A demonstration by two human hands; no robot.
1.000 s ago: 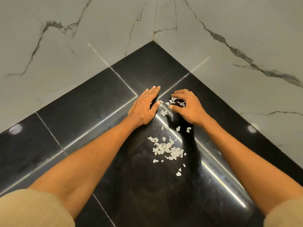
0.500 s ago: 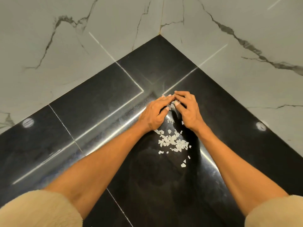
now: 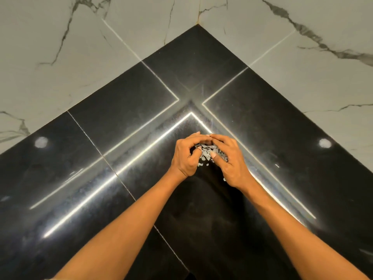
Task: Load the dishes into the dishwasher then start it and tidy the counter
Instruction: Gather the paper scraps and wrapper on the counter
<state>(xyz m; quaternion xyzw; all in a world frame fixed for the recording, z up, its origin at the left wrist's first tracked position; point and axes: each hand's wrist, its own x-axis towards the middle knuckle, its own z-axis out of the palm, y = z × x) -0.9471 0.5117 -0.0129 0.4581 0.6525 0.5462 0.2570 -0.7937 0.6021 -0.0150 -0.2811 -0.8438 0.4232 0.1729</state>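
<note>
A heap of small white scraps (image 3: 209,153) lies on the glossy black counter (image 3: 125,126) in its corner. My left hand (image 3: 186,158) and my right hand (image 3: 229,158) cup the heap from both sides, fingers curled inward and fingertips meeting over it. Both thumbs press into the scraps. A few loose bits (image 3: 202,164) show on the counter just below the thumbs. Most of the heap is hidden by my fingers.
White marble-look walls (image 3: 101,47) meet in a corner (image 3: 198,23) behind the counter. Bright strip-light reflections cross the black surface, with round light spots (image 3: 41,142) at far left and far right. My forearms reach in from the bottom edge.
My hands have drawn together and toward me, sweeping the scattered scraps into one heap now enclosed between them. The loose pile that lay below my hands is no longer spread on the counter.
</note>
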